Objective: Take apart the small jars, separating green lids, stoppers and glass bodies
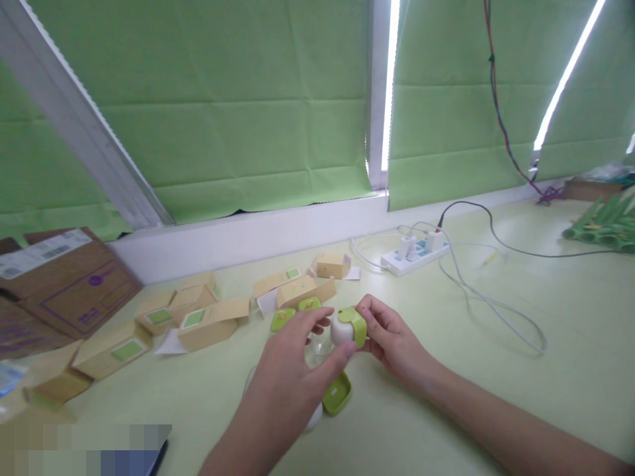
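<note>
My right hand (pixel 391 334) is closed, its fingers and thumb pinching the far right side of a small green cover (pixel 360 325) fitted around a white rounded object (pixel 341 329). From the left, my left hand (pixel 295 360) curves around this piece with thumb and fingers apart. Its thumb tip is by the lower edge; whether it touches cannot be made out. Below lies a green tray-like part (pixel 338 395), with another white rounded piece (pixel 314 419) half hidden by my left wrist. Two green parts, one a square piece (pixel 283 320), rest beyond my left fingers, near something clear and partly hidden.
Several opened tan cartons (pixel 213 324) spread across the left of the pale table (pixel 446 423). A large brown box (pixel 74 284) stands far left. At the back, a white power strip (pixel 414 256) trails a white cable (pixel 496 307). Green tubes (pixel 602 221) lie far right.
</note>
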Demonstrator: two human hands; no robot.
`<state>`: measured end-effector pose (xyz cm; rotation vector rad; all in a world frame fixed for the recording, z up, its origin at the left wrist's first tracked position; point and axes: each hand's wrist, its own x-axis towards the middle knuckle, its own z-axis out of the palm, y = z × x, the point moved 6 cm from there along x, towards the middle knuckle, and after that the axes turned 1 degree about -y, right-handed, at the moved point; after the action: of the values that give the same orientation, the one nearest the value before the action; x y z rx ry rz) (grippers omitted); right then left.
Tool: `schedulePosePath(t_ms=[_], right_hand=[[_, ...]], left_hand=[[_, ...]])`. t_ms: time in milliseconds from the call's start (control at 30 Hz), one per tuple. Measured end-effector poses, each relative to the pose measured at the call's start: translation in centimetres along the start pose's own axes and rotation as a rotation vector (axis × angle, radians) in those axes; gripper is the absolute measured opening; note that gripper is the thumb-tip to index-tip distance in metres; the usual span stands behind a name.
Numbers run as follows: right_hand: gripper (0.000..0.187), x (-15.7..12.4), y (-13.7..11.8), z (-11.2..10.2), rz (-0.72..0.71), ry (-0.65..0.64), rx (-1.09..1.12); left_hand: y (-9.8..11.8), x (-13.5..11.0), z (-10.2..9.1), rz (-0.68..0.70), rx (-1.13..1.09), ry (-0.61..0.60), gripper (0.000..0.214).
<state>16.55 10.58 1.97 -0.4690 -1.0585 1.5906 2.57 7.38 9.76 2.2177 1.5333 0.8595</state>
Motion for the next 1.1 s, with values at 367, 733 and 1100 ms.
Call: schedulePosePath(t_ms=[367,733,1100], right_hand=[[0.038,-0.9,-0.6,1.9,0.118,-0.165,-0.114],[0.038,-1.5,-2.1,2.3,0.058,-0.134,-0.405],[0.039,-2.3,-4.1,3.5,-0.197,-0.185,-1.059]], left_hand=[[0.9,-3.9,-0.4,0.415,0.118,0.24,0.033],[1.4,-3.9,-0.2,0.394,0.183,0.179,0.035],[2.5,-4.3,0.3,0.539,0.403,0.279,0.026]])
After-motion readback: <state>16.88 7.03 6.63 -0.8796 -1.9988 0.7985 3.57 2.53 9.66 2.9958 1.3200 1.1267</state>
